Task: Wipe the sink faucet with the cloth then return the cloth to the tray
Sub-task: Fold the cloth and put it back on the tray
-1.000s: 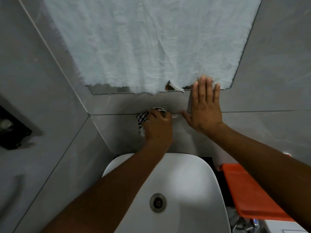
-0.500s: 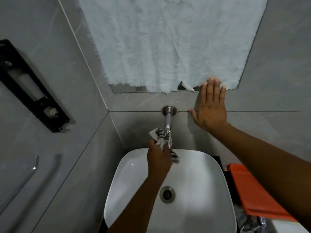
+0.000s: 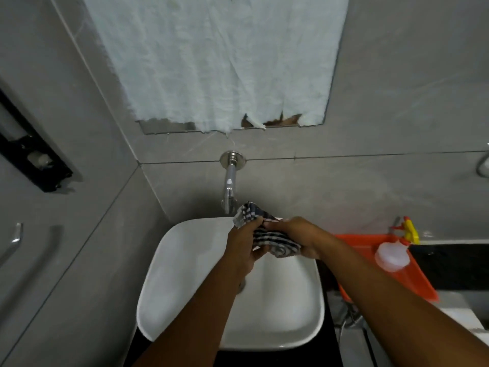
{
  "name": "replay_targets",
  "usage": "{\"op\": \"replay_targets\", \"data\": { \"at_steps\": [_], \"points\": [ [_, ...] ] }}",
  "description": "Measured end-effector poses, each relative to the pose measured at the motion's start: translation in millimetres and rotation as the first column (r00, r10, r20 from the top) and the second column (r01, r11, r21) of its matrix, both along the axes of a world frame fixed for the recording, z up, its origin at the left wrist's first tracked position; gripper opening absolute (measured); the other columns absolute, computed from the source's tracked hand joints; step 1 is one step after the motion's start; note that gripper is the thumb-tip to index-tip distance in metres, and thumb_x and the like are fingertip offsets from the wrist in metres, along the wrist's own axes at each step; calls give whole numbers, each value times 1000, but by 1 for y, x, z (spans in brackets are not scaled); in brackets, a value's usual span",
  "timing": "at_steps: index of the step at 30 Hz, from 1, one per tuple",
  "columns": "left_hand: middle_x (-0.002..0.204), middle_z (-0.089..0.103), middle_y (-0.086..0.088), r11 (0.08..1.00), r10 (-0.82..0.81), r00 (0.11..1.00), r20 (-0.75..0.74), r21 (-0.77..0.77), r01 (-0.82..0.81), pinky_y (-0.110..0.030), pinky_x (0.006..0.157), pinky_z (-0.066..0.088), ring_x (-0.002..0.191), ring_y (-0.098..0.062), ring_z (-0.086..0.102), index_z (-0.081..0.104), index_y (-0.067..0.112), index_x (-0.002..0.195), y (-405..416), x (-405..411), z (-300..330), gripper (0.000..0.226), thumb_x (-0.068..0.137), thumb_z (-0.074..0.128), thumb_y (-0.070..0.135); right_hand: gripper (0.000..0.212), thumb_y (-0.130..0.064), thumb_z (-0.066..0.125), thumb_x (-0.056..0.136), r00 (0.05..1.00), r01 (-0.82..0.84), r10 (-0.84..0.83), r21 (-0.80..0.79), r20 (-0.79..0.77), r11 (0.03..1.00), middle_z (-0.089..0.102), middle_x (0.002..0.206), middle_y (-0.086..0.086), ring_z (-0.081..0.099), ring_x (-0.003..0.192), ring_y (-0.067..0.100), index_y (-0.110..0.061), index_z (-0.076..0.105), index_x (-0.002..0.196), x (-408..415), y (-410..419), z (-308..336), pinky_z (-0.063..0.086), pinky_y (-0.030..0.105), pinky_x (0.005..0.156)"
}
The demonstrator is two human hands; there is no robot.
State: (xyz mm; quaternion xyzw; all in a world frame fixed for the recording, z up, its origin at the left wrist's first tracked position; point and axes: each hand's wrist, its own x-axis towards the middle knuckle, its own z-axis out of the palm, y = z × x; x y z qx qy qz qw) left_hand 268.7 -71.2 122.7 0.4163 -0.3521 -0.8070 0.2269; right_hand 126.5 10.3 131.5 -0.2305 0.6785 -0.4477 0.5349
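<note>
A chrome faucet (image 3: pixel 229 181) sticks out of the grey tiled wall above a white sink (image 3: pixel 185 274). Just below and right of its spout, both hands hold a dark-and-white checked cloth (image 3: pixel 267 234) over the basin. My left hand (image 3: pixel 244 247) grips the cloth's left part, my right hand (image 3: pixel 301 238) grips its right part, and the cloth is bunched between them. The cloth is clear of the faucet. An orange tray (image 3: pixel 420 282) lies to the right of the sink.
A white spray bottle (image 3: pixel 391 254) with a yellow-red trigger lies in the tray. A white sheet (image 3: pixel 225 56) covers the mirror above the faucet. A black holder (image 3: pixel 31 160) and a metal bar (image 3: pixel 14 242) are fixed on the left wall.
My left hand drew the cloth down from the faucet's base along the spout. My right hand left the wall and came down to grip the cloth too.
</note>
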Motion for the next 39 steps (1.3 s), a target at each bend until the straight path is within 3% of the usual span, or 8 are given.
{"op": "replay_targets", "data": {
  "at_steps": [6,12,15,19,25,30,35,39],
  "points": [
    [101,71,-14,909,-258,912,320,-240,342,-33,63,55,88,-25,67,61,6,122,-1,-87,15,44,80,75,11,42,-14,73,86,930,312,-283,-94,237,945,69,116,32,64,109,48,8,64,121,-43,64,-23,46,63,101],
    [85,63,-10,593,-493,635,595,-304,746,-33,70,51,78,-23,61,65,13,89,30,-220,-21,19,71,72,11,19,3,62,87,706,620,-522,-62,478,782,75,105,24,75,87,33,3,71,104,-99,136,-80,65,41,69],
    [97,66,-13,347,-483,425,765,-279,896,-31,66,53,85,-25,64,64,2,113,53,-284,-77,43,73,74,12,28,1,64,89,610,717,-691,101,387,690,75,109,22,74,97,35,3,66,116,-128,159,-137,63,46,82],
    [132,63,-21,106,-344,267,900,-245,964,-39,96,51,119,-35,61,60,-2,128,79,-345,-171,47,85,68,16,32,-5,72,87,621,746,-778,237,91,623,74,109,21,73,92,36,2,67,118,-168,165,-211,62,49,83],
    [147,52,-18,-43,-162,155,974,-164,986,-50,112,40,134,-38,49,55,9,138,92,-377,-255,68,87,61,54,34,-10,67,92,786,616,-580,342,-214,709,67,120,25,66,107,40,4,63,123,-211,159,-274,56,44,93],
    [146,53,-17,-54,-124,125,984,-132,990,-50,112,41,132,-38,51,56,10,137,99,-380,-282,54,93,56,41,39,-18,58,98,886,430,-277,437,-371,790,60,132,21,60,121,32,3,54,131,-216,151,-287,49,34,101],
    [147,52,-21,-31,-78,288,954,-291,956,-48,114,38,134,-39,49,57,4,134,104,-358,-252,46,96,55,29,60,-25,70,89,826,329,-22,451,-563,830,54,139,19,53,127,34,-1,47,139,-204,146,-251,45,42,109],
    [131,59,-24,-117,-153,296,943,-315,942,-45,99,52,116,-38,60,56,2,123,79,-321,-180,40,88,60,23,50,-20,60,92,639,280,76,324,-766,904,53,135,25,52,124,40,0,48,135,-195,134,-176,45,45,106]
  ]
}}
